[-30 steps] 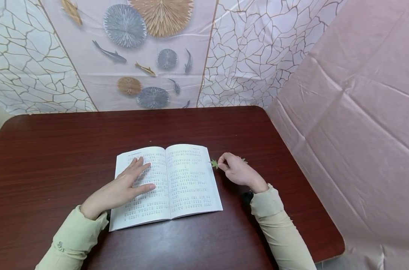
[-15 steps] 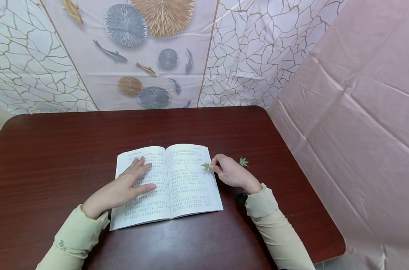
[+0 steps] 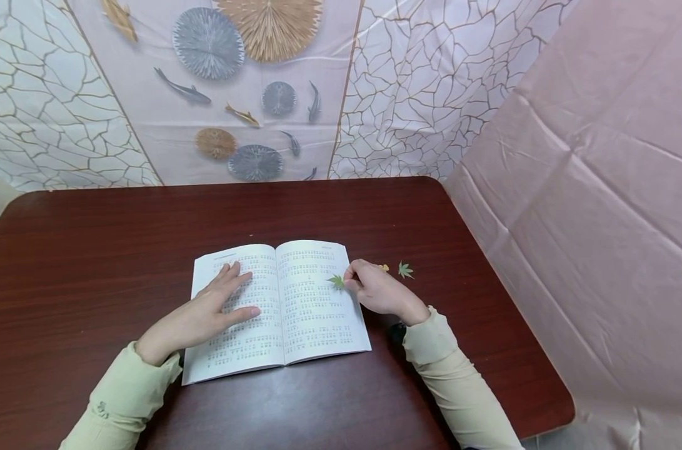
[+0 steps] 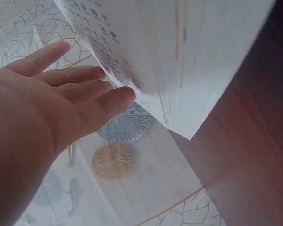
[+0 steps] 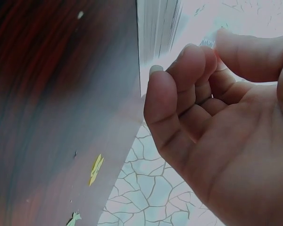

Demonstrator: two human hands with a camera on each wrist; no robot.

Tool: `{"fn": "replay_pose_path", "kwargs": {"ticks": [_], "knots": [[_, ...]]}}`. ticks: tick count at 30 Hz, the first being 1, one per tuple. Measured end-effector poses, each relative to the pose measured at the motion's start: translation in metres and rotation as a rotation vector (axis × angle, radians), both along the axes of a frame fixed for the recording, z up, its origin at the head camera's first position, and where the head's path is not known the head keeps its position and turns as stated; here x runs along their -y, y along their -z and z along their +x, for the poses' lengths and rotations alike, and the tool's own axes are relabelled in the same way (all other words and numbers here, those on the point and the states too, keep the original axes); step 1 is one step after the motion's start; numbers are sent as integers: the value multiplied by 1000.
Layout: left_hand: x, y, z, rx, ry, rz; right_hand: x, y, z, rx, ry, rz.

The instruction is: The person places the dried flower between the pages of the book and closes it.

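Note:
An open book (image 3: 312,325) with printed pages lies on the dark red table. My left hand (image 3: 202,312) rests on its left page, fingers straight and spread; the left wrist view shows the fingertips at the page beside the thick stack of leaves. Over the right page's outer edge, my right hand (image 3: 377,287) pinches a small green maple leaf (image 3: 336,282) between thumb and forefinger. That leaf overlaps the right page in the head view. In the right wrist view the other fingers (image 5: 161,94) are curled, and the pinched leaf is mostly hidden behind them.
Right of the book, a second green maple leaf (image 3: 405,270) lies on the table (image 3: 459,350). A small yellow leaf or flower (image 5: 96,170) lies close to it, partly behind the right hand in the head view. Patterned cloth (image 3: 402,94) hangs behind the table.
My right hand has carried the maple leaf leftward from beside the book to over the right page, uncovering the second leaf and the yellow piece. The left hand has stayed in place.

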State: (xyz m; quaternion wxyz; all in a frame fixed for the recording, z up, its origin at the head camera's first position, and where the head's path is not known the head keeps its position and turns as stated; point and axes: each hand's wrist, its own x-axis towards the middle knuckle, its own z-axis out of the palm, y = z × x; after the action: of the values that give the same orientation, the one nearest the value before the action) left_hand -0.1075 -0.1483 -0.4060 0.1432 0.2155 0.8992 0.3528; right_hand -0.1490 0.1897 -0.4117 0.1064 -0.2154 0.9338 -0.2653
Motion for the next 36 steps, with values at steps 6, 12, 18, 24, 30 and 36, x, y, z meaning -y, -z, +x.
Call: {"fn": "replay_pose_path", "kwargs": {"ticks": [6,12,18,24,30,36], "knots": [[0,1,0,-5,-3,-1,3,-1,1,30,12,-3],[0,0,0,-3,-5,-2,5,-3,2,24,-1,-4],[1,1,0,-3,-6,-2,5,-3,2,17,-8,2],[2,1,0,-1,-8,-10,7,-2,2,18,1,11],[3,1,1,12,-8,-31,7,-1,3,20,5,12],[5,1,1,19,-10,-46,7,-2,3,16,8,14]]}}
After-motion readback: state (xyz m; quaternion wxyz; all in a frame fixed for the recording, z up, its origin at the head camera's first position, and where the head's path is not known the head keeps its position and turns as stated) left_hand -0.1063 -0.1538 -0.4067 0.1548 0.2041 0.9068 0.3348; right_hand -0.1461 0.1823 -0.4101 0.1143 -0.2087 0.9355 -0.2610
